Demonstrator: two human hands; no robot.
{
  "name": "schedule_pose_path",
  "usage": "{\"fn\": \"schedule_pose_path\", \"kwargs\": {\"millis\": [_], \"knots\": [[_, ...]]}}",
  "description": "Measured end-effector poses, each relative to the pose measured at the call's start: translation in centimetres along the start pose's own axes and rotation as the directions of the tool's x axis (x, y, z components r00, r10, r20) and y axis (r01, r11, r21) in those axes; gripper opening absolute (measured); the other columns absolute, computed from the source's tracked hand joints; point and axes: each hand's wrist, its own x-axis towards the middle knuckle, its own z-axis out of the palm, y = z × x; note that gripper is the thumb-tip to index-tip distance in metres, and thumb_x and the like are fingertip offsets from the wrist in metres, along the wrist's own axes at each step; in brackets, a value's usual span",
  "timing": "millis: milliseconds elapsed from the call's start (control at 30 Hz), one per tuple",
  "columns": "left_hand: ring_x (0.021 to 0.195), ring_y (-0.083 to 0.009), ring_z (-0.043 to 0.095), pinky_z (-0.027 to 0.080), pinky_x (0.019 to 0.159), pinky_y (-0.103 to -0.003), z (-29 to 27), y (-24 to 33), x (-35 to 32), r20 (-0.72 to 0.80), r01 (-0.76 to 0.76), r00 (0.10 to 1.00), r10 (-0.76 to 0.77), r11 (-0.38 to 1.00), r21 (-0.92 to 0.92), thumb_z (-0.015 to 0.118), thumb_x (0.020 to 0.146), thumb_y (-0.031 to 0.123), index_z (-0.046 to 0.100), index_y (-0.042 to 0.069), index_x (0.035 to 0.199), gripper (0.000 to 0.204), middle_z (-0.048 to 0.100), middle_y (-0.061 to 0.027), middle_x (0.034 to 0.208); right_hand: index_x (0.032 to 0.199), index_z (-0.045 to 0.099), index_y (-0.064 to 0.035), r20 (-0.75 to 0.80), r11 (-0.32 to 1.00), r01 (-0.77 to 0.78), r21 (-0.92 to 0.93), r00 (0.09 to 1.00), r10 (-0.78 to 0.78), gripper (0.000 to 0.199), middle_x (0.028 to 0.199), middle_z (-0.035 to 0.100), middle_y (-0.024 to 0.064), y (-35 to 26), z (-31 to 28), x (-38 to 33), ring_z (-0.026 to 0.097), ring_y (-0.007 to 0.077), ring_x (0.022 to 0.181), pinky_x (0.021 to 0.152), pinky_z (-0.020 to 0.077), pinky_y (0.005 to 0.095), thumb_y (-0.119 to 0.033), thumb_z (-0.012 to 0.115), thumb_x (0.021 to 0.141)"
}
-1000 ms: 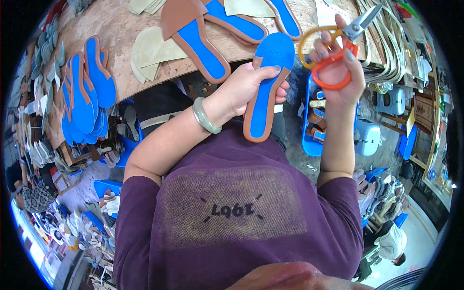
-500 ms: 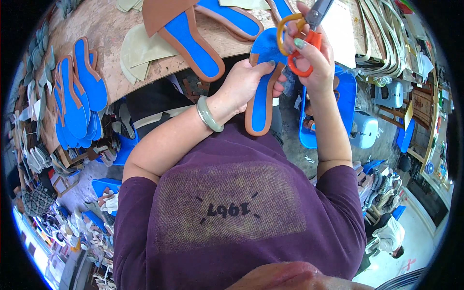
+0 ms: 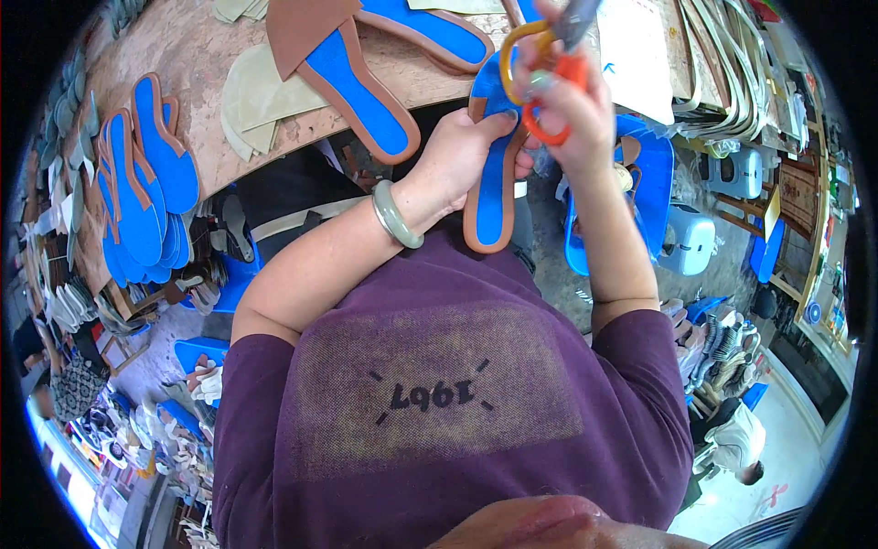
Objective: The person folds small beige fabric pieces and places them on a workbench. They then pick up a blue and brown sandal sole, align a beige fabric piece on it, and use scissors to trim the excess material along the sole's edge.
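My left hand (image 3: 462,151) is closed around the middle of a blue shoe insole (image 3: 490,206) edged in brown, its thumb lying on the upper face. The brown-edged heel end hangs toward my shirt, while the broad blue end reaches the table's edge. Scissors (image 3: 572,71) with one orange and one yellow handle are gripped in my right hand (image 3: 585,123), slightly smeared by motion. Their blades point up and away from me, and the handles overlap the insole's blue end in the picture. Whether the right fingers also touch the insole I cannot tell.
On the wooden table (image 3: 197,137) lie more brown-edged blue insoles (image 3: 357,91) and beige cut pieces (image 3: 261,96). A pile of blue insoles (image 3: 142,215) sits at the left edge. Below right stand a blue bin (image 3: 654,197) and a pale blue stool (image 3: 688,240).
My right hand has moved a little to the left with the scissors, closer to the insole. My left hand keeps its hold, with the insole nearly in the same place.
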Motion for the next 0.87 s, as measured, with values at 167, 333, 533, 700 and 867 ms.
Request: {"fn": "schedule_pose_path", "kwargs": {"millis": [167,333,533,700,867], "knots": [[0.073,-0.0177,0.065,0.055,0.070,-0.031,0.3,0.0,-0.1,0.011,-0.032,0.999,0.032,0.999,-0.012,0.052,0.096,0.019,0.057,-0.002,0.108,0.024,0.067,-0.0123,0.094,0.113,0.053,-0.0046,-0.022,0.965,0.051,-0.256,0.998,-0.059,0.037,0.095,0.054,0.0029,-0.6,-2.0,0.2,0.050,0.0102,0.076,0.068,0.0410,0.0241,-0.016,0.061,0.079],[0.072,-0.0172,0.064,0.055,0.068,-0.031,-0.2,-0.3,0.3,0.004,-0.011,1.000,0.012,0.999,-0.043,0.050,0.097,0.018,0.057,-0.001,0.107,0.023,0.066,-0.0112,0.092,0.144,0.035,-0.0001,-0.038,0.997,0.017,-0.081,0.999,-0.020,0.073,0.103,0.052,0.0065,0.1,1.5,-0.2,0.053,0.0142,0.088,0.078,0.0425,0.0259,-0.009,0.061,0.077],[0.073,-0.0167,0.064,0.055,0.068,-0.030,0.0,-0.2,0.0,0.019,-0.035,0.999,0.035,0.999,-0.031,0.051,0.098,0.018,0.056,-0.002,0.111,0.025,0.066,-0.0112,0.089,0.145,0.033,0.0011,-0.077,0.999,0.042,0.017,0.996,-0.040,0.073,0.096,0.052,0.0077,-0.4,-0.3,-0.2,0.051,0.0132,0.068,0.056,0.0414,0.0237,-0.003,0.059,0.077],[0.076,-0.0165,0.065,0.055,0.071,-0.031,-0.9,-0.5,0.6,0.061,-0.018,0.998,0.019,1.000,-0.022,0.052,0.097,0.019,0.056,-0.003,0.115,0.028,0.066,-0.0121,0.093,0.145,0.032,0.0014,-0.027,0.995,0.091,0.042,0.996,-0.090,0.071,0.099,0.053,0.0076,0.9,1.4,-0.4,0.052,0.0115,0.076,0.063,0.0428,0.0231,-0.004,0.059,0.079],[0.076,-0.0177,0.065,0.056,0.072,-0.031,-0.7,-0.1,0.1,0.076,-0.044,0.996,0.042,0.999,0.018,0.054,0.096,0.024,0.052,-0.002,0.121,0.035,0.067,-0.0137,0.097,0.149,0.027,-0.0013,-0.246,0.996,-0.088,-0.017,0.966,0.081,0.078,0.119,0.058,0.0151,-3.2,-1.3,-0.8,0.061,0.0248,0.109,0.088,0.0527,0.0318,-0.006,0.064,0.081]]}}
